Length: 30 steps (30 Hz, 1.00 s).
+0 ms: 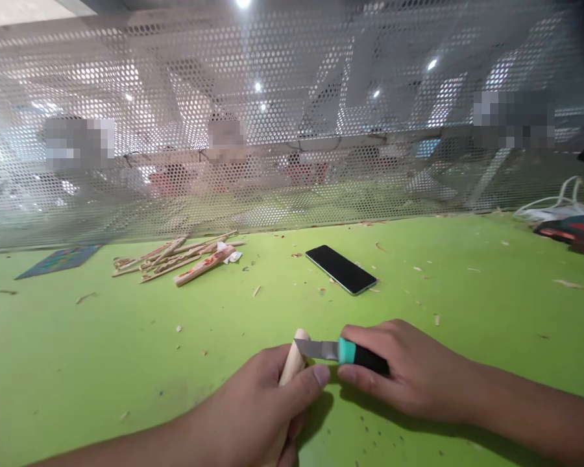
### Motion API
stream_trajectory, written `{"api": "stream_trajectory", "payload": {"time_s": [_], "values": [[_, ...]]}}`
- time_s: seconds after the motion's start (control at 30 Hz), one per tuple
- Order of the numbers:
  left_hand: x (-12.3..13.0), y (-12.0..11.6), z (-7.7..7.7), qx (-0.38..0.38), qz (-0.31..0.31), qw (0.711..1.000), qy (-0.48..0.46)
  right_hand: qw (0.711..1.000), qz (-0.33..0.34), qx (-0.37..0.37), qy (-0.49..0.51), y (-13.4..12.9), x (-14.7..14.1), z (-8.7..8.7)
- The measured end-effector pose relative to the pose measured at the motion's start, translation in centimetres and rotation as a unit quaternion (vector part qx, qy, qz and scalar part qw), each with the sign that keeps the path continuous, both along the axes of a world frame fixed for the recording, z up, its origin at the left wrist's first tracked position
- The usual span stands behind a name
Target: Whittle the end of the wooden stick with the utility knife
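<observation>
A pale round wooden stick (292, 364) stands slanted in my left hand (267, 405), whose fingers wrap round it with the thumb along its right side. The stick's lower part is mostly hidden by that hand. My right hand (403, 370) is closed round the black and teal handle of a carving knife (316, 349). Its blade points left and its tip lies against the stick near the top end. Beyond my hands, a black phone (341, 268) rests flat on the green table (102, 350).
Several thin carved sticks (170, 256) lie in a pile at the back left, with a red-stained wood piece (202, 267) in front. A dark flat sheet (58, 261) is farther left. A perforated metal screen (272, 130) borders the table. A red and black object (571, 232) sits far right. Shavings are scattered about.
</observation>
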<state>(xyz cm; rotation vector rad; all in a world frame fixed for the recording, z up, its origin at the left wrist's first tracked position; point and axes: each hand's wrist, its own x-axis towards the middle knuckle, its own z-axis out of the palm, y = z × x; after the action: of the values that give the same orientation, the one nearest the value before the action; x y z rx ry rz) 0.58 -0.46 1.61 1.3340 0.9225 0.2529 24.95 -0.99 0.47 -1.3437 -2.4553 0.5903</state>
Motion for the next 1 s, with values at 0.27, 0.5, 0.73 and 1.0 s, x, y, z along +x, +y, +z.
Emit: {"api": "stream_trajectory", "payload": {"time_s": [0.27, 0.5, 0.73, 1.0], "values": [[0.1, 0.2, -0.2, -0.003, -0.014, 1.0, 0.018, 1.0, 0.008, -0.012, -0.017, -0.2, -0.4, 0.4], [0.2, 0.1, 0.3, 0.009, -0.015, 1.0, 0.022, 1.0, -0.003, -0.016, -0.019, -0.4, -0.6, 0.2], [0.2, -0.1, 0.2, 0.0, -0.005, 1.0, 0.021, 0.999, -0.02, -0.002, -0.026, -0.5, -0.9, -0.1], [0.5, -0.1, 0.4, 0.031, 0.015, 0.997, 0.07, 0.998, -0.059, 0.008, -0.026, -1.0, -1.3, -0.4]]}}
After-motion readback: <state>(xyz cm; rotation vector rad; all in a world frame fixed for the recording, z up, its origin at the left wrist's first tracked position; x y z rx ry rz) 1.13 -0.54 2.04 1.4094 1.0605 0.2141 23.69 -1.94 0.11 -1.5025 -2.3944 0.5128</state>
